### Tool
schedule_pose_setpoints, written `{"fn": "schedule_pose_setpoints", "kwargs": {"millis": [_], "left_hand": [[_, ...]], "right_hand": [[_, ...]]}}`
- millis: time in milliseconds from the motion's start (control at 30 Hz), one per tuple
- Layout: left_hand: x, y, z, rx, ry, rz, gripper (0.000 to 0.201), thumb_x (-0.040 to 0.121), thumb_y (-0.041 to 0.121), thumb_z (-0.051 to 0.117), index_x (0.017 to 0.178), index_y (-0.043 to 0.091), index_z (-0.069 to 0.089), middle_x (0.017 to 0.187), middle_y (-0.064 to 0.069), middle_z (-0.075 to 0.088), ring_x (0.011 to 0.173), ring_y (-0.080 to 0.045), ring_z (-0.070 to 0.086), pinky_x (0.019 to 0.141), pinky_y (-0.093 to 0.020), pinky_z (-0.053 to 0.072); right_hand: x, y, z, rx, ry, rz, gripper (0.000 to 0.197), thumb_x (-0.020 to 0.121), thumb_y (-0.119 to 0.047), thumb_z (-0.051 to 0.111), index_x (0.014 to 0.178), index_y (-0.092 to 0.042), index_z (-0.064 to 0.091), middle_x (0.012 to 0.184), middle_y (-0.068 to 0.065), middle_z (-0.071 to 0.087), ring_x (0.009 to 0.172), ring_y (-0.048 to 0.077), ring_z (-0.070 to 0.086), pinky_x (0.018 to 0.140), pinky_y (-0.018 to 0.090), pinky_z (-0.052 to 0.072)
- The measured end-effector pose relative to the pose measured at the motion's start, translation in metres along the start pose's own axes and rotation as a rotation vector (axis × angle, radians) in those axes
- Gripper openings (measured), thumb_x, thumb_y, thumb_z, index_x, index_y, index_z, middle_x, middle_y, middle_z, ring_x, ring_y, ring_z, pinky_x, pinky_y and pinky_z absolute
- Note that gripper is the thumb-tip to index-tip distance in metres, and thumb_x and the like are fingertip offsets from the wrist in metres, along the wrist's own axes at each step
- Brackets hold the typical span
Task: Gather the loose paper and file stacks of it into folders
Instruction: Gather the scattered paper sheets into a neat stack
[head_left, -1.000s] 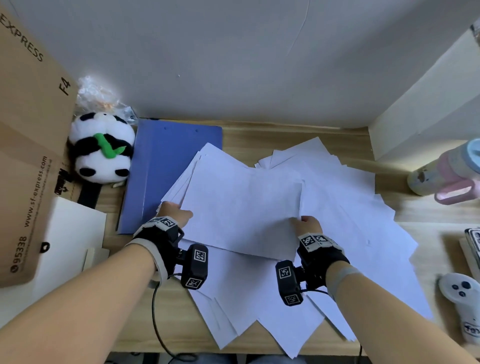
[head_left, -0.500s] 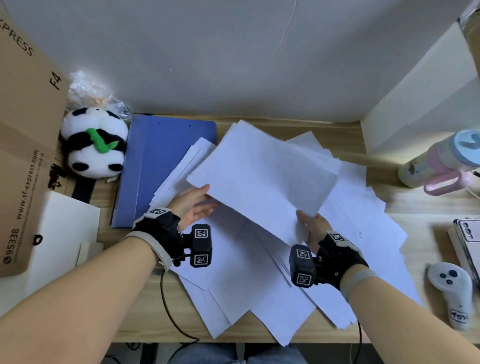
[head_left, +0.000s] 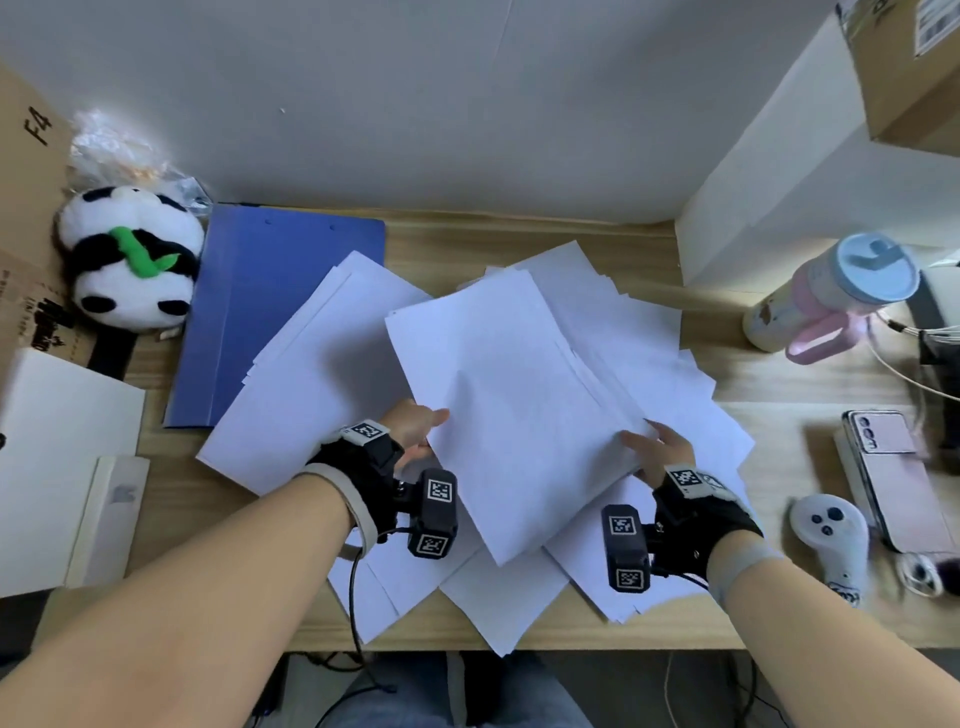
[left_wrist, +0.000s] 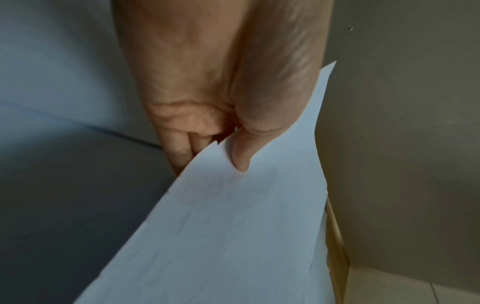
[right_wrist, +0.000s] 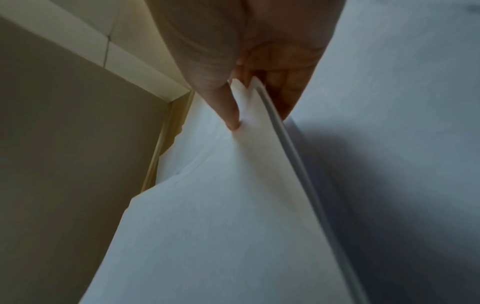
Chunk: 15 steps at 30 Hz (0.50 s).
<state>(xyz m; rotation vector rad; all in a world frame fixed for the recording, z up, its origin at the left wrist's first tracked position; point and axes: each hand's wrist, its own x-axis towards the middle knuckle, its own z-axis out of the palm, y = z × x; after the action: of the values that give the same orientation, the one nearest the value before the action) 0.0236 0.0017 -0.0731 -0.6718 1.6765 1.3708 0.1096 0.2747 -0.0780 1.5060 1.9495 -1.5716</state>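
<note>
A stack of white paper (head_left: 498, 395) is held above the desk between both hands. My left hand (head_left: 415, 431) pinches its left edge, thumb on top and fingers underneath (left_wrist: 179, 152). My right hand (head_left: 654, 447) pinches the stack's (right_wrist: 233, 205) right edge, thumb pressed on the top sheet. More loose white sheets (head_left: 322, 395) lie fanned over the wooden desk (head_left: 519, 234) under and around the stack. A blue folder (head_left: 270, 291) lies shut at the back left, partly covered by loose sheets.
A panda plush (head_left: 130, 260) and a cardboard box (head_left: 26, 208) sit at the left, with a white pad (head_left: 57, 441) in front. At the right stand a pink bottle (head_left: 831, 296), a phone (head_left: 893, 467) and a white controller (head_left: 831, 545). Sheets overhang the desk's front edge.
The stack has turned from lying crosswise to pointing away from me. My left hand, open half a second ago, now pinches the stack's left edge; the right hand stayed on the stack.
</note>
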Motion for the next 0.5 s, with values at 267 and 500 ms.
{"fn": "schedule_pose_setpoints", "kwargs": {"millis": [267, 500], "left_hand": [[-0.010, 0.004, 0.039, -0.173, 0.088, 0.106, 0.026, 0.096, 0.007, 0.047, 0.121, 0.002, 0.054, 0.119, -0.019, 0.059, 0.092, -0.024, 0.056, 0.082, -0.036, 0.048], [-0.008, -0.011, 0.036, -0.126, 0.193, 0.001, 0.030, 0.096, 0.001, 0.041, 0.070, 0.016, 0.044, 0.081, -0.007, 0.053, 0.076, -0.023, 0.054, 0.061, -0.023, 0.044]], "right_hand": [[0.013, -0.013, -0.016, -0.497, 0.002, -0.250, 0.027, 0.086, -0.006, 0.056, 0.111, 0.002, 0.062, 0.109, 0.022, 0.064, 0.105, 0.037, 0.059, 0.080, 0.033, 0.041], [0.029, -0.026, 0.000, -0.469, 0.096, -0.221, 0.042, 0.090, -0.023, 0.052, 0.128, -0.006, 0.045, 0.123, 0.013, 0.061, 0.114, 0.031, 0.056, 0.090, 0.034, 0.042]]}}
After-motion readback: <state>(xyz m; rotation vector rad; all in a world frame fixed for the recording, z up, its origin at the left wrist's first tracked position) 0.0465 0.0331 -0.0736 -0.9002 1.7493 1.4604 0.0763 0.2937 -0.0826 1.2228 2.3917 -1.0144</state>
